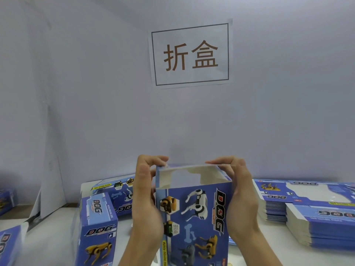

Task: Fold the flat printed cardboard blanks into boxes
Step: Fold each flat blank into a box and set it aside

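Note:
A blue printed box [194, 215] with robot-dog pictures stands upright in front of me, its top end open with a flap showing its pale inside. My left hand [146, 194] grips the box's left side, fingers curled over the top left corner. My right hand [238, 192] grips the right side, thumb and fingers pinching the top flap near its right edge. A tall stack of flat printed blanks [322, 223] lies on the table to the right.
A folded box [98, 231] stands upright at the left, with another [115, 192] lying behind it. More blue boxes sit at the far left edge [7, 244]. A paper sign [191, 54] hangs on the pale wall behind the white table [50, 237].

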A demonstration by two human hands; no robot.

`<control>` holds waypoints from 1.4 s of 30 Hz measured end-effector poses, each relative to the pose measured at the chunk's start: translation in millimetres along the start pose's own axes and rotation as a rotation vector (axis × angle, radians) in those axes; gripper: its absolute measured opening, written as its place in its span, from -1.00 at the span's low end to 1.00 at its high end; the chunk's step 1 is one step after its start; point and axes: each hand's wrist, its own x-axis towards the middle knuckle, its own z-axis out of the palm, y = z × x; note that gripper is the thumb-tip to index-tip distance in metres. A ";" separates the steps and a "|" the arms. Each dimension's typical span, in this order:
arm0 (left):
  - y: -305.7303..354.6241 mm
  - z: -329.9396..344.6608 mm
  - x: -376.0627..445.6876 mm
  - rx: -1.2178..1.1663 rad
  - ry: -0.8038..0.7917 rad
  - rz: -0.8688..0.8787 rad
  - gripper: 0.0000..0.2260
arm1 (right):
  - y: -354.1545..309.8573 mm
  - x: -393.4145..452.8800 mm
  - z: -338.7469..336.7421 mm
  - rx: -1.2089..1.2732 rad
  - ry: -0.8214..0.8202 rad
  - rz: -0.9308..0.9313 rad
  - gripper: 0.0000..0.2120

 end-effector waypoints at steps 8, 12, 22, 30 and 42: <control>-8.2 -16.2 1.9 0.229 -0.081 0.012 -0.91 | -1.7 1.0 -6.6 -0.031 -0.274 0.132 -0.62; -6.3 -22.7 3.7 0.301 -0.130 0.038 -0.82 | -3.1 1.6 -10.9 -0.064 -0.343 0.179 -0.58; -1.0 -42.1 15.3 0.365 -0.279 0.032 -0.77 | -6.1 3.2 -11.4 -0.114 -0.262 0.048 -0.72; -10.3 -26.4 9.0 0.402 -0.199 0.069 -0.59 | -3.5 0.8 -19.2 -0.190 -0.318 0.094 -0.30; -12.5 -40.8 17.5 0.411 -0.429 -0.288 -0.49 | -19.4 21.1 -33.9 0.050 0.114 0.178 -0.50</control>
